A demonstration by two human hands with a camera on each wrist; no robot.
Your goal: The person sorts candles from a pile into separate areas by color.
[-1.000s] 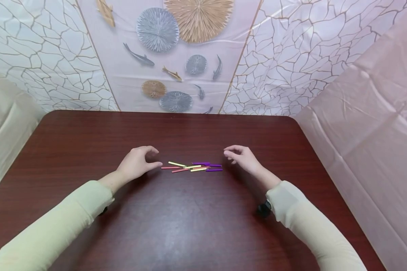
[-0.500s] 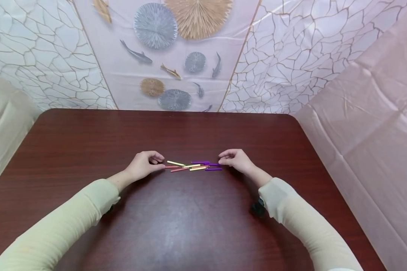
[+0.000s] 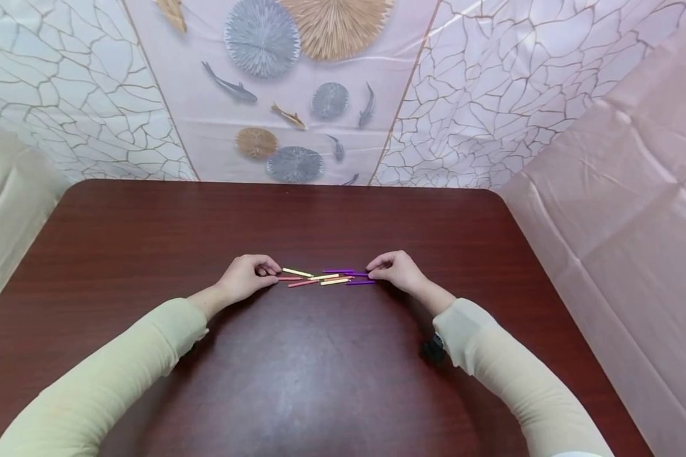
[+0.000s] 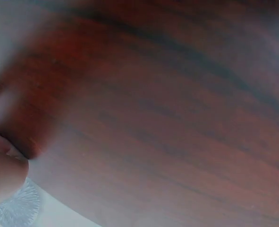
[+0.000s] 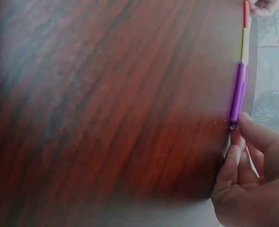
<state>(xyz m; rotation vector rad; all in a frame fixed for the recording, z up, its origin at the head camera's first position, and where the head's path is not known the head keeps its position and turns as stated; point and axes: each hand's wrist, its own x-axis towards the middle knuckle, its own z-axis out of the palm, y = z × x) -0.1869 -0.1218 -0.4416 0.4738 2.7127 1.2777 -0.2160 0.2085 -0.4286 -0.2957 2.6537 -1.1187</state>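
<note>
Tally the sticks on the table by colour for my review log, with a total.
Red sticks: 3
Yellow sticks: 3
Purple sticks: 3
Total: 9 visible; some overlap, so a fully hidden one can't be ruled out.

Head view facing down, wrist views close — table (image 3: 320, 381) shared

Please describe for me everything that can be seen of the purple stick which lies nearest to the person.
The nearest purple stick is slender, straight and plain purple, with a smooth look; its material is unclear. It lies on the dark red-brown table, running roughly left to right, at the right end of the group of sticks. Its right end is close to the right hand; whether they touch cannot be told.
</note>
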